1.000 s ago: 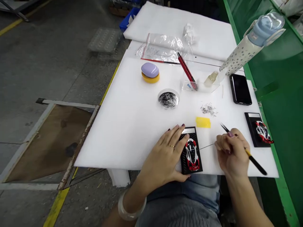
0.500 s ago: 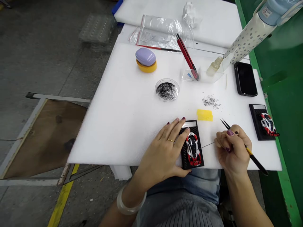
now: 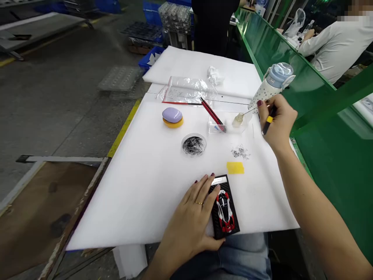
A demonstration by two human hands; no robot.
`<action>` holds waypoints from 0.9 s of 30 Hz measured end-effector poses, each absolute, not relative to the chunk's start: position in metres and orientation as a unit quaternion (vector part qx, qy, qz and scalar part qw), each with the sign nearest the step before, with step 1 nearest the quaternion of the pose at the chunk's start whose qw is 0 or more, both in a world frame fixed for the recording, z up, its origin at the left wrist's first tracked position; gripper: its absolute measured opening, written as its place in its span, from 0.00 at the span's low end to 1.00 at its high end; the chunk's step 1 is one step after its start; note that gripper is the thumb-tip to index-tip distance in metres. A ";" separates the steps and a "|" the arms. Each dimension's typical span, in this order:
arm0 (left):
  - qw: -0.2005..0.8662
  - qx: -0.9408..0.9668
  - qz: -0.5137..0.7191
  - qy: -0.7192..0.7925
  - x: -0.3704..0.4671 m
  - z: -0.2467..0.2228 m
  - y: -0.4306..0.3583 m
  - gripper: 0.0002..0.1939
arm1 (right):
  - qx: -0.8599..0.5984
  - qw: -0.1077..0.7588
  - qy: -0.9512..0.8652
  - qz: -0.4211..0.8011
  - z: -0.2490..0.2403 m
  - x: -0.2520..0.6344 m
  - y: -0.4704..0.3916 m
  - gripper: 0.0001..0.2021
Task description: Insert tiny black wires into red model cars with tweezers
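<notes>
My left hand (image 3: 194, 212) lies with fingers spread along the side of a black textured base (image 3: 233, 221), its fingertips on the base's edge. On the base is a red, white and black model car (image 3: 225, 210). My right hand (image 3: 278, 120) is raised at the right and pinches a thin dark needle-like rod (image 3: 251, 110). The rod's tip is at the mouth of a small glass bottle (image 3: 237, 120), which leans in a clear tray (image 3: 217, 129). Tweezers (image 3: 268, 123) with a black and yellow handle are tucked in the same hand; their tips are hidden.
Red tweezers (image 3: 212, 114) lean in the tray. A clear dish (image 3: 194, 145) holds black slivers; more slivers (image 3: 240, 151) lie loose by a yellow sticky note (image 3: 235, 167). A purple-and-yellow oval case (image 3: 172, 117) and a dotted bottle (image 3: 266, 87) stand farther back. A person (image 3: 339, 46) sits beyond the green partition.
My right hand has moved from beside the model car up and forward, bringing the rod to the small bottle. My left hand stays on the base. The head view has tilted up.
</notes>
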State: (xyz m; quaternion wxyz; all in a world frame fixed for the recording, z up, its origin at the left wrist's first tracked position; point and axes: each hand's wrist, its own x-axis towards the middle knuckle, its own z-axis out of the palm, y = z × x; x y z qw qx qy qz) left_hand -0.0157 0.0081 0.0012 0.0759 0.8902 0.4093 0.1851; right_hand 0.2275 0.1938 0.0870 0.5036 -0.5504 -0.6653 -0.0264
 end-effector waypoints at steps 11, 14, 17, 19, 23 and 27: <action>0.027 0.891 0.201 0.406 -0.014 0.006 0.010 0.60 | -0.536 0.519 -0.658 0.102 0.091 0.255 0.145 0.30; 0.030 0.889 0.203 0.409 -0.014 0.005 0.010 0.59 | -0.549 0.545 -0.611 0.170 0.082 0.263 0.122 0.37; 0.036 0.888 0.205 0.409 -0.014 0.004 0.009 0.58 | -0.561 0.524 -0.596 0.235 0.069 0.270 0.109 0.27; 0.040 0.888 0.205 0.410 -0.014 0.003 0.009 0.56 | -0.579 0.482 -0.600 0.267 0.059 0.271 0.112 0.21; 0.042 0.888 0.202 0.411 -0.015 0.002 0.008 0.54 | -0.588 0.441 -0.580 0.351 0.035 0.265 0.131 0.23; 0.042 0.893 0.192 0.406 -0.017 0.001 0.007 0.54 | -0.608 0.453 -0.543 0.360 0.017 0.260 0.143 0.20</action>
